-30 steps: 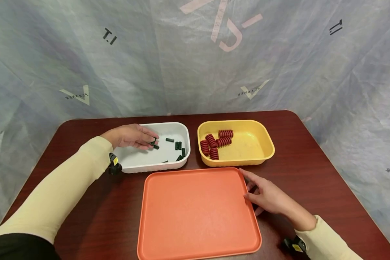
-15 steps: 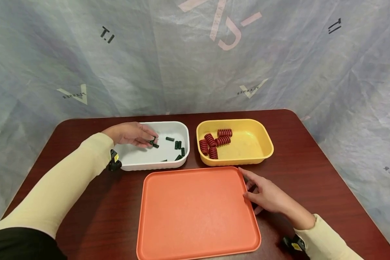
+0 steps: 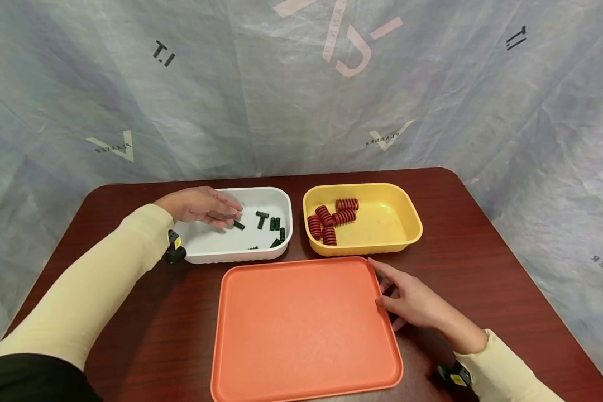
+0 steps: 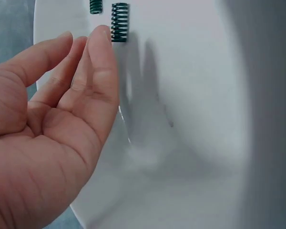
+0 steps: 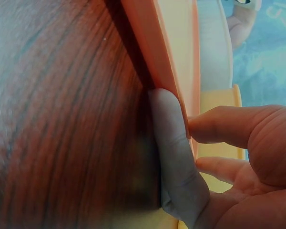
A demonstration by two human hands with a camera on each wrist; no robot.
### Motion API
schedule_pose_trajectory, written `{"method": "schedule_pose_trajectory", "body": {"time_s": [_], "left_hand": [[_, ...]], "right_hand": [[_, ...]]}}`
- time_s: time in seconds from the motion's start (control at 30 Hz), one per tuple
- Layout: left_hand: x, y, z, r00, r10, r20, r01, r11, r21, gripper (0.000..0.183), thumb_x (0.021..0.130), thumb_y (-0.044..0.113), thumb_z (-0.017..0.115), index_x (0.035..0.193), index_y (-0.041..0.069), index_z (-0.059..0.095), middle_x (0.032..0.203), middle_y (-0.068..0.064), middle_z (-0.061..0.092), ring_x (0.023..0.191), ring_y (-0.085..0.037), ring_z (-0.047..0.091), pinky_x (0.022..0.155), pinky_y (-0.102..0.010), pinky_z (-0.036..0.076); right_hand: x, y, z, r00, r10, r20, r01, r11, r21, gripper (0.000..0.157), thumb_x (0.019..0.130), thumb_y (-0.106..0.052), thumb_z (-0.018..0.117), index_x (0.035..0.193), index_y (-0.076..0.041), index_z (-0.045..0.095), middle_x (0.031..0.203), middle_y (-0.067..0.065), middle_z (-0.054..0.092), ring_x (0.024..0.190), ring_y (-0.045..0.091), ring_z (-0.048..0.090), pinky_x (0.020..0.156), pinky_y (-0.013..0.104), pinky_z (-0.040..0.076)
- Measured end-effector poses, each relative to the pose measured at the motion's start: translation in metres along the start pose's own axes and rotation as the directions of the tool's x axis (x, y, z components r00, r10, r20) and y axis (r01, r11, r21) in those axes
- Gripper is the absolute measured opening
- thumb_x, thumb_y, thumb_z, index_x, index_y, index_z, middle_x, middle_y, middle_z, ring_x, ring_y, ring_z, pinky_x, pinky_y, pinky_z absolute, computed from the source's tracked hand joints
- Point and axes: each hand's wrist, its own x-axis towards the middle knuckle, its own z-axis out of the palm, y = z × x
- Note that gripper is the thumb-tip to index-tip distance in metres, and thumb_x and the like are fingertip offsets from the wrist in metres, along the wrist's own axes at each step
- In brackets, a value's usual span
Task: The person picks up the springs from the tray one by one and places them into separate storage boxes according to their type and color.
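My left hand [image 3: 205, 206] is over the left part of a white bin [image 3: 231, 255], fingers extended and holding nothing. Just beyond its fingertips lies a small dark green coil spring [image 4: 119, 22]; from the head view it is partly behind the fingers. Several more green springs [image 3: 274, 224] are scattered in the bin's right half. At the right edge of an orange tray [image 3: 306, 329], my right hand [image 3: 414, 301] grips the rim. In the right wrist view its thumb [image 5: 224, 125] touches the rim while another finger lies along the outer side, under the lip.
A yellow bin [image 3: 382, 245] stands right of the white one, with several thick red coil springs [image 3: 345, 216] grouped on its left side. Everything rests on a dark red wooden table [image 3: 482, 279]. A grey printed sheet [image 3: 281, 100] hangs behind it.
My left fingers have let go of a green spring, which now lies in the white bin just below another one. The right hand stays at the tray's edge.
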Motion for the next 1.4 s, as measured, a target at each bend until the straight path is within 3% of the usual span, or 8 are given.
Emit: {"method": "schedule_pose_trajectory", "body": {"time_s": [0.2,0.4,0.63,0.8,1.1,1.23,1.4], "left_hand": [[-0.005,0.004,-0.002,1.0,0.003,0.005,-0.004,1.0,0.01,0.048,0.106,0.006,0.059,0.149,-0.009,0.045,0.14,-0.022,0.059,0.108,-0.02,0.068,0.101,-0.039,0.055],[-0.019,0.004,-0.005,0.999,0.023,0.027,-0.024,0.999,0.046,0.052,0.108,0.015,0.058,0.155,-0.002,0.042,0.151,-0.023,0.05,0.126,-0.027,0.061,0.108,-0.044,0.049],[-0.041,-0.012,-0.006,0.997,0.055,0.052,-0.056,0.998,0.016,0.052,0.107,0.01,0.056,0.154,-0.004,0.041,0.146,-0.02,0.055,0.128,-0.034,0.059,0.106,-0.048,0.05],[-0.053,-0.024,-0.004,0.992,0.113,0.062,-0.112,0.994,-0.017,0.05,0.107,0.006,0.053,0.154,-0.006,0.039,0.143,-0.02,0.058,0.129,-0.039,0.058,0.104,-0.047,0.052],[-0.072,-0.03,0.019,0.961,0.273,0.055,-0.274,0.961,0.025,0.046,0.107,0.017,0.059,0.148,-0.003,0.05,0.142,-0.022,0.059,0.128,-0.045,0.056,0.097,-0.046,0.056],[-0.079,-0.031,0.036,0.946,0.32,0.055,-0.323,0.945,0.058,0.042,0.105,0.016,0.061,0.143,-0.001,0.056,0.139,-0.025,0.06,0.122,-0.044,0.061,0.094,-0.045,0.058],[-0.084,-0.032,0.057,0.935,0.352,0.053,-0.355,0.931,0.087,0.043,0.104,0.013,0.062,0.142,-0.004,0.056,0.136,-0.027,0.061,0.115,-0.041,0.065,0.09,-0.042,0.06]], "right_hand": [[0.001,0.001,-0.001,1.0,0.006,0.002,-0.006,1.0,-0.019,0.076,0.099,0.001,0.065,0.164,-0.007,0.025,0.101,0.018,0.055,0.067,0.028,0.066,0.048,0.041,0.06],[0.002,0.002,0.001,1.0,-0.002,0.006,0.002,1.0,-0.025,0.076,0.099,0.0,0.063,0.164,-0.008,0.025,0.102,0.018,0.054,0.067,0.028,0.066,0.049,0.041,0.06],[0.004,0.002,0.002,1.0,-0.005,0.002,0.006,0.999,-0.033,0.076,0.099,0.001,0.064,0.164,-0.008,0.025,0.102,0.018,0.054,0.067,0.028,0.066,0.048,0.041,0.06],[0.006,0.002,0.002,1.0,-0.005,0.0,0.005,0.999,-0.035,0.076,0.099,0.0,0.065,0.164,-0.008,0.026,0.102,0.018,0.054,0.067,0.028,0.066,0.048,0.04,0.06],[0.008,0.004,0.004,1.0,0.0,-0.027,0.0,1.0,-0.011,0.076,0.097,-0.001,0.067,0.162,-0.007,0.029,0.1,0.018,0.052,0.068,0.029,0.065,0.048,0.042,0.06],[0.006,0.004,0.004,1.0,0.002,-0.031,-0.002,1.0,0.002,0.076,0.097,-0.005,0.07,0.161,-0.007,0.031,0.101,0.018,0.052,0.068,0.03,0.065,0.048,0.043,0.06],[-0.001,0.004,0.004,0.995,-0.047,-0.083,0.042,0.997,-0.066,0.073,0.096,-0.008,0.073,0.159,-0.007,0.036,0.11,0.02,0.053,0.067,0.027,0.064,0.047,0.039,0.058]]}}
